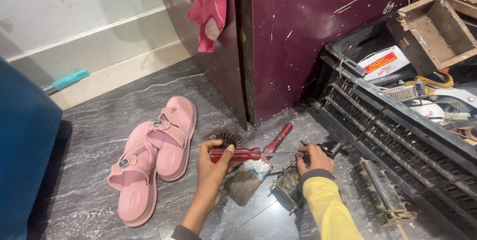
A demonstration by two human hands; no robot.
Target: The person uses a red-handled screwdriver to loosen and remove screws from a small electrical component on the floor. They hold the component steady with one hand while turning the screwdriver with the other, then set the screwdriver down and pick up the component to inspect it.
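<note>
My left hand grips the red handle of a screwdriver held level over the dark marble floor. Its thin shaft runs right to a small metal mechanism. My right hand, in a yellow sleeve, holds the top of that mechanism where the screwdriver tip meets it. Under the screwdriver lies a paintbrush with a red handle and worn bristles. A dark ribbed round part lies just behind my left hand.
A pair of pink sandals lies to the left. A maroon cabinet with a pink cloth stands behind. A black crate of wires and parts sits right, with a metal frame part beside it.
</note>
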